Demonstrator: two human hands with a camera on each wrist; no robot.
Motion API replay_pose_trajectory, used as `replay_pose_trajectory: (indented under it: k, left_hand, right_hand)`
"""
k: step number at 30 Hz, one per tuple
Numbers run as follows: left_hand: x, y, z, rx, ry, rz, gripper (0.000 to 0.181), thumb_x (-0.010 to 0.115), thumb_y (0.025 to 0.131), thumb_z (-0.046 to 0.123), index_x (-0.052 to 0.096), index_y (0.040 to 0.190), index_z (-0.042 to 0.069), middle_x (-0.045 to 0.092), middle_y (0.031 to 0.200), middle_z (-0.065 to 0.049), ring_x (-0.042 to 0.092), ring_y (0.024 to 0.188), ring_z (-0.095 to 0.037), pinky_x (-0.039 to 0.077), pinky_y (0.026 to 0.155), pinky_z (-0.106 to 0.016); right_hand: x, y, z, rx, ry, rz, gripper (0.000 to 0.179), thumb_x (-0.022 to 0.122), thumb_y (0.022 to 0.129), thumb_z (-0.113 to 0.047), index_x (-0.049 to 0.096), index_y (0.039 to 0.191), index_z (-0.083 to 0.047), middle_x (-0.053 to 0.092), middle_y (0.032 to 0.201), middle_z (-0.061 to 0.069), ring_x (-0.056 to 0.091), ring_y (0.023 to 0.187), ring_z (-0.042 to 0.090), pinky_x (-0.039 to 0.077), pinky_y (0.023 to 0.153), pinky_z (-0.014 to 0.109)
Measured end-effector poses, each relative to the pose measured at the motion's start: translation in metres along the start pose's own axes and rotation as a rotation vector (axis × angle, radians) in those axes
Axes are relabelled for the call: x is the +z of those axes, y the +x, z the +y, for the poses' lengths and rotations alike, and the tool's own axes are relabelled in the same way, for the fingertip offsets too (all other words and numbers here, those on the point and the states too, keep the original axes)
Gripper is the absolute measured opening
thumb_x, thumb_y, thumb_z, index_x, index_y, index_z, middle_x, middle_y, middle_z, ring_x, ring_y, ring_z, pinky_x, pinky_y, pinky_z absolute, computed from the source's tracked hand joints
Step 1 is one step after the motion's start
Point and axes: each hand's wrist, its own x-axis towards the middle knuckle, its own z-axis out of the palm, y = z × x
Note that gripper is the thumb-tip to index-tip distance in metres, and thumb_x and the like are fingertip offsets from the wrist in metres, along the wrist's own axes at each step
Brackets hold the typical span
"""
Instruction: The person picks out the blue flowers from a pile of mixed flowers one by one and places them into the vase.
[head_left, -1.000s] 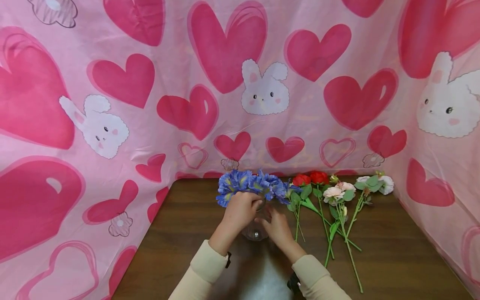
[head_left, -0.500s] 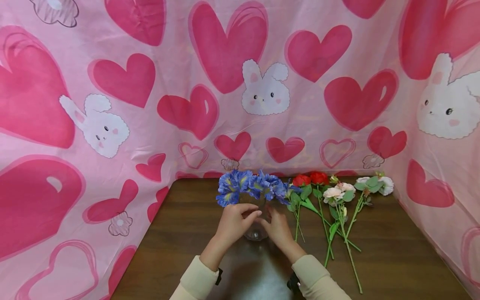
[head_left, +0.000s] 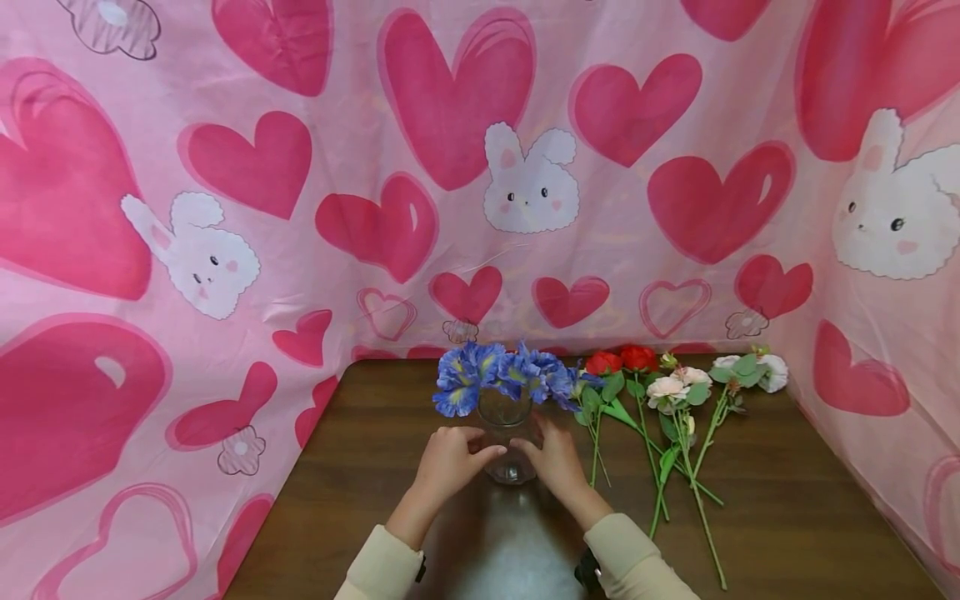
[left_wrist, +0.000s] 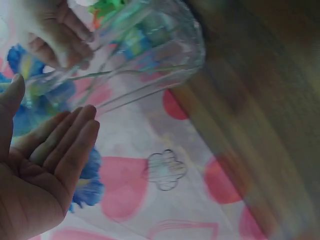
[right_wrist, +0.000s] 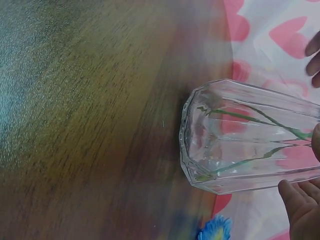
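A clear faceted glass vase stands on the table, with blue irises spreading from its top. Green stems show through the glass in the right wrist view. My right hand grips the vase's side, thumb in front and fingers around the far side. To the left of the vase is my left hand, apart from the glass, its fingers extended and thumb held away. Nothing lies in the left palm. The right hand's far fingers are partly hidden behind the vase in the head view.
Right of the vase lie red roses, pale pink flowers and white flowers, stems pointing toward the front. The brown wooden table meets a pink heart-and-rabbit cloth at the back and sides.
My left hand has come down from the blue irises at the vase's mouth, moving left and toward me as its fingers let go. The right hand stays at the vase.
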Motion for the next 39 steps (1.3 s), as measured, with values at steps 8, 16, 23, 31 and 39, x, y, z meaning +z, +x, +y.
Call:
replay_pose_trajectory:
  k: [8, 16, 23, 31, 39]
  left_hand:
    - [0.017, 0.008, -0.025, -0.034, -0.096, -0.087, 0.047, 0.077, 0.082, 0.043, 0.070, 0.113, 0.008, 0.071, 0.096, -0.004, 0.064, 0.082, -0.019, 0.053, 0.073, -0.036]
    - [0.036, 0.018, -0.040, -0.089, -0.439, -0.135, 0.061, 0.074, 0.086, 0.037, 0.053, 0.139, 0.015, 0.054, 0.138, -0.004, 0.049, 0.127, -0.027, 0.041, 0.101, -0.050]
    - [0.050, 0.027, -0.055, -0.141, -0.678, -0.160, 0.053, 0.074, 0.088, 0.019, 0.055, 0.136, 0.006, 0.059, 0.130, -0.011, 0.057, 0.116, -0.029, 0.050, 0.090, -0.041]
    - [0.038, 0.029, -0.047, -0.104, -0.745, -0.208, 0.058, 0.071, 0.090, 0.010, 0.046, 0.141, -0.002, 0.056, 0.133, -0.019, 0.055, 0.119, -0.033, 0.049, 0.094, -0.041]
    - [0.033, 0.035, -0.044, -0.112, -0.758, -0.282, 0.054, 0.068, 0.091, 0.007, 0.046, 0.138, -0.007, 0.053, 0.134, -0.023, 0.051, 0.122, -0.036, 0.047, 0.095, -0.041]
  right_hand:
    - [0.002, -0.001, 0.002, 0.004, 0.032, 0.013, 0.052, 0.081, 0.079, -0.013, 0.060, 0.125, 0.001, 0.065, 0.116, 0.023, 0.064, 0.103, 0.037, 0.054, 0.080, 0.049]
    - [0.002, -0.002, 0.004, -0.026, 0.022, 0.022, 0.051, 0.081, 0.079, -0.014, 0.061, 0.124, 0.000, 0.066, 0.115, 0.021, 0.065, 0.101, 0.036, 0.054, 0.079, 0.048]
    - [0.003, -0.002, 0.004, -0.011, 0.041, 0.017, 0.050, 0.080, 0.081, -0.014, 0.060, 0.125, -0.001, 0.067, 0.113, 0.019, 0.066, 0.099, 0.033, 0.056, 0.078, 0.042]
    - [0.005, -0.003, 0.004, -0.002, 0.055, 0.009, 0.052, 0.079, 0.082, -0.014, 0.058, 0.127, 0.002, 0.064, 0.118, 0.022, 0.065, 0.101, 0.033, 0.056, 0.078, 0.041]
    - [0.006, -0.002, 0.005, -0.030, 0.067, 0.034, 0.053, 0.079, 0.082, -0.013, 0.058, 0.129, -0.001, 0.065, 0.119, 0.019, 0.065, 0.102, 0.032, 0.056, 0.078, 0.040]
